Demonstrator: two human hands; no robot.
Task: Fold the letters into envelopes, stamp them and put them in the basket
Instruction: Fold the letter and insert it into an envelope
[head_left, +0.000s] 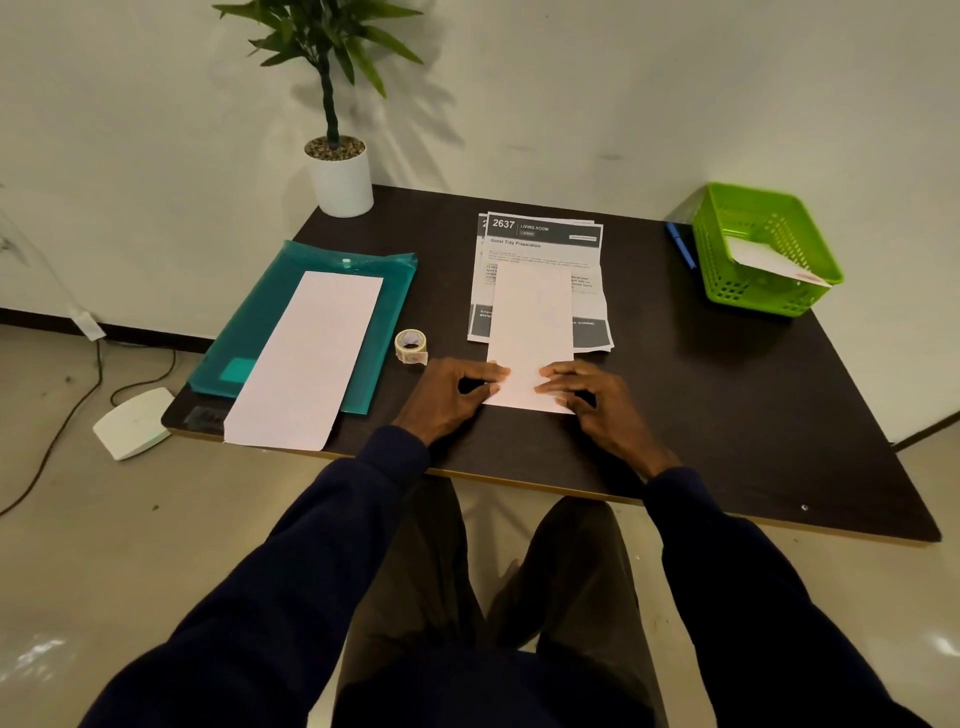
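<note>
Left hand (457, 387) and right hand (589, 397) pinch the envelope (530, 322) at its near end, likely opening it. It lies on the letters (540, 244).

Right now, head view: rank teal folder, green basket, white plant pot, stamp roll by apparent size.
1. teal folder, largest, even partly covered by an envelope
2. green basket
3. white plant pot
4. stamp roll, smallest
The pot stands farther back, so it may look smaller than it is.
</note>
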